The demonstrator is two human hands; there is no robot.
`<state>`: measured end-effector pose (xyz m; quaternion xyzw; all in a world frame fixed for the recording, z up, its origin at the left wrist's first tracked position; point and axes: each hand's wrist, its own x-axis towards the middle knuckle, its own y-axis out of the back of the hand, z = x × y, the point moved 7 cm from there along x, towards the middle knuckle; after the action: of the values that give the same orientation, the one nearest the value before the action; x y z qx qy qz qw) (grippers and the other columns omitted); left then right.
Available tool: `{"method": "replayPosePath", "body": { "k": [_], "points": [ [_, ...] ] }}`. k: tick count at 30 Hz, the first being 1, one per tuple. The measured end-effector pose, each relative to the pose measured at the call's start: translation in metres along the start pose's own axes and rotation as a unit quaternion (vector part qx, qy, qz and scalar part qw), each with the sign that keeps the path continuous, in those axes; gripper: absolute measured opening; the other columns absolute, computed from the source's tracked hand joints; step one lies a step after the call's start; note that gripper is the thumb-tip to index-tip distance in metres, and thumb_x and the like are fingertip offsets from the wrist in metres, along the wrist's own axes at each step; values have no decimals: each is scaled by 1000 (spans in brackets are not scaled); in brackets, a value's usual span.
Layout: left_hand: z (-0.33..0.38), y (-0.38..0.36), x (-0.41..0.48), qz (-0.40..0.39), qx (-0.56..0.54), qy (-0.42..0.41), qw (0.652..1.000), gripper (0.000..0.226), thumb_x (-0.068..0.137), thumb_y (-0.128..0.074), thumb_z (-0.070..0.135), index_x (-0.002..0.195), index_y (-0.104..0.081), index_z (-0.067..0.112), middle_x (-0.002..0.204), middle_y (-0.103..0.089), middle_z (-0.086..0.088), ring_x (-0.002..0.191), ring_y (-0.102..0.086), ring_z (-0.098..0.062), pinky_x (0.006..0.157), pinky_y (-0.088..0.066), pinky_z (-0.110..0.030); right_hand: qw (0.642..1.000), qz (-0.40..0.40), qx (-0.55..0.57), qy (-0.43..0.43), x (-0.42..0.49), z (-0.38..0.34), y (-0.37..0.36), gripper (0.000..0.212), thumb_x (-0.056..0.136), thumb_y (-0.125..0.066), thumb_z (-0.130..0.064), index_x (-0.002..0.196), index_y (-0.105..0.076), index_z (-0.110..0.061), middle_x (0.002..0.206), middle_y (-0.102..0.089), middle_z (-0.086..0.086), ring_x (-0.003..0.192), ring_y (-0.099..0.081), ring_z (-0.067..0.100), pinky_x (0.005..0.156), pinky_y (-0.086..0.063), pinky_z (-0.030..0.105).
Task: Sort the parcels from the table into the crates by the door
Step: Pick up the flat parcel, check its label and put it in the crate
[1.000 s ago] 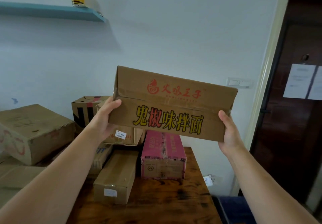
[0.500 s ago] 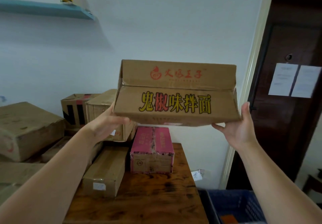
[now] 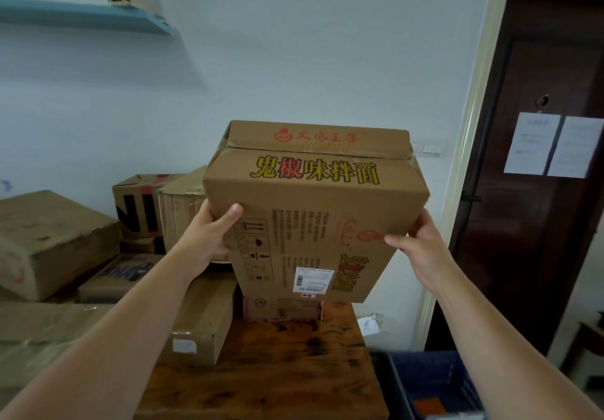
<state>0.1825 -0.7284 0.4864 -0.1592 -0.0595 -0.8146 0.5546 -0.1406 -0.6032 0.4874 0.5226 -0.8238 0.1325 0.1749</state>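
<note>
Brown corrugated cardboard filled the middle of the view: a printed carton (image 3: 313, 223) was held in the air above the wooden table (image 3: 277, 370), tipped so that its face with the shipping label turned toward the person. The left hand (image 3: 209, 236) gripped its left edge, thumb laid across the near face and fingers curled out of sight behind. The right hand (image 3: 421, 249) clasped the right edge the same way. Both holds sat high on the carton, so its lower end hung unsupported; it looked liable to slip through the thumbs or swing into the pink box (image 3: 281, 311) just beneath. The top flaps seemed crumpled at the corners and might gape if it were tipped further. What it held could not be seen. A blue crate (image 3: 434, 383) stood on the floor beside the table, near the dark door (image 3: 539, 223), with something orange (image 3: 428, 408) lying in its bottom; the rest of its inside was cut off from view.
</note>
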Motion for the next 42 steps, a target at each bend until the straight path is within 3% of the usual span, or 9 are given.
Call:
{"method": "replayPosePath", "body": {
  "k": [3,6,10,17,24,30,34,38,42],
  "points": [
    [-10,3,4,14,29,33,999,56,72,-74,21,123,-51,21,109,-70,2,104,-63,-20,86,-49,-50,1000,17,-12,8,2,1,-4,56,76,-68,10,109,-49,-32,114,-61,-6,113,-54,11,98,-44,37],
    [-18,1,9,-12,29,50,998,50,79,-69,5,121,-52,23,106,-71,2,104,-65,-22,79,-52,-47,999,5,39,-8,4,12,-12,47,83,-67,-6,114,-47,-36,118,-61,-6,115,-56,16,99,-45,49],
    [-26,1,13,-7,27,48,998,37,84,-65,12,111,-53,35,101,-72,8,96,-65,-14,68,-49,-39,999,-8,31,-29,7,27,-19,59,84,-65,-26,135,-38,-34,124,-60,-9,117,-57,15,100,-44,50],
    [-33,19,20,35,43,32,998,32,81,-67,18,109,-60,30,102,-72,5,97,-67,-16,77,-51,-41,999,44,11,-28,21,42,-14,57,76,-72,3,118,-42,-22,116,-60,1,111,-58,17,95,-47,37],
    [-43,15,21,-9,45,46,998,34,84,-64,23,111,-54,42,99,-72,10,87,-69,-8,64,-53,-30,998,-17,23,-55,23,56,-26,74,77,-72,-5,134,-34,-31,121,-61,-5,114,-57,15,96,-46,40],
    [-46,29,24,54,38,63,996,43,72,-68,39,113,-60,27,101,-72,5,100,-64,-19,73,-47,-34,995,54,21,-76,25,64,-17,63,56,-78,-38,111,-48,-27,108,-65,-7,96,-63,8,71,-47,22],
    [-58,22,25,0,16,104,994,53,71,-64,46,122,-55,34,110,-70,2,106,-62,-23,89,-46,-46,991,-17,79,-108,27,77,-22,61,67,-75,-23,121,-48,-34,109,-70,-5,99,-67,15,79,-51,36],
    [-70,16,26,-12,26,131,991,40,76,-64,45,114,-56,43,101,-73,4,98,-66,-22,72,-50,-39,989,-25,10,-147,20,94,-15,63,75,-75,-11,123,-42,-33,103,-71,-6,92,-69,16,72,-51,33],
    [-82,15,27,31,45,157,986,42,81,-65,45,119,-54,31,102,-70,-1,97,-64,-24,76,-52,-43,982,61,-40,-173,12,100,2,76,62,-81,-42,121,-38,-23,106,-62,-3,93,-63,15,68,-48,30]
  ]
}}
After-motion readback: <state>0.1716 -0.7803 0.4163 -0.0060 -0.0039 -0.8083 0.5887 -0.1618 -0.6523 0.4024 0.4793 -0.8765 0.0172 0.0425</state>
